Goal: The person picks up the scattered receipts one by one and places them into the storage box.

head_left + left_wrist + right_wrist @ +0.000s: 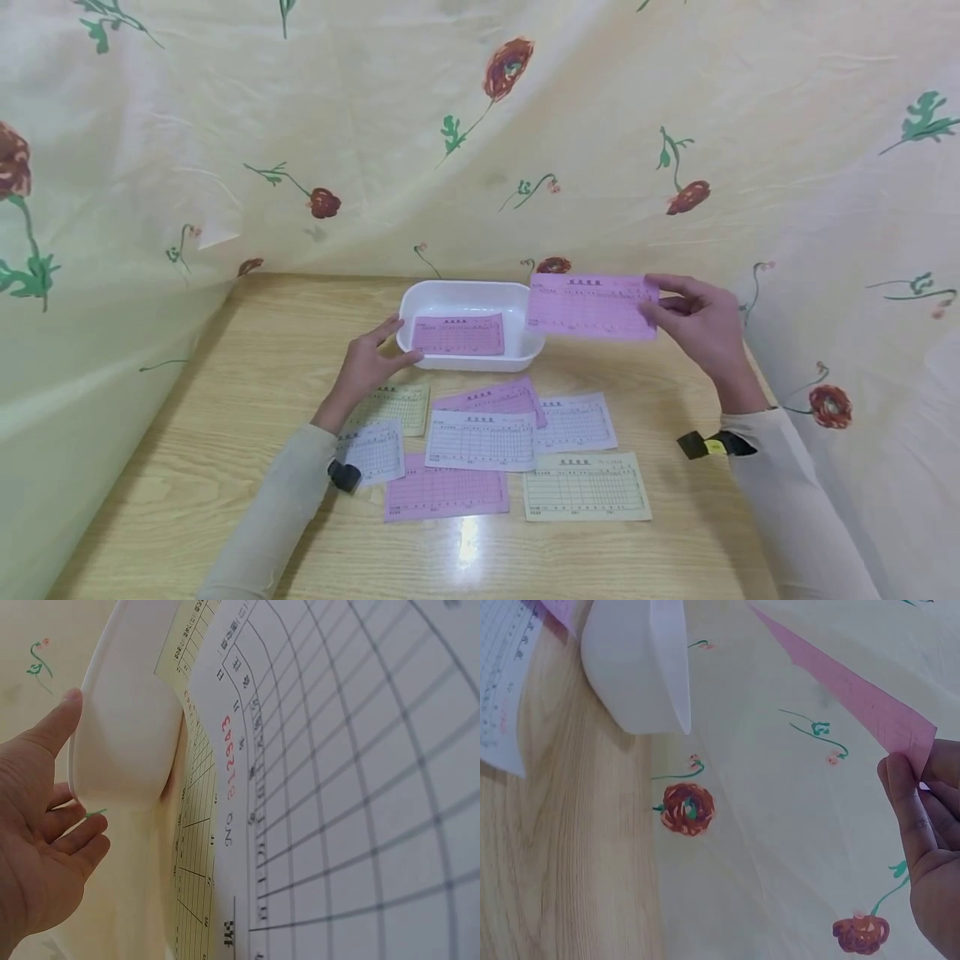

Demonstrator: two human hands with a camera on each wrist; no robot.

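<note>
Right hand [701, 329] pinches the pink slip [591, 307] by its right end, long axis level, right of the white tray [525, 296]; left hand [369, 362], fingers open, steadies the tray's left rim.

I see a pink slip [591, 307] printed with a dark ruled grid, and another pink slip [458, 335] inside the plain white tub [465, 294]. On the light wood-grain bench [225, 400] lie slips in pink [446, 492], white [481, 439] and pale yellow [586, 487], all gridded. The cream cloth [375, 125] behind carries red flowers on green stems. Both sleeves [795, 500] are beige.
</note>
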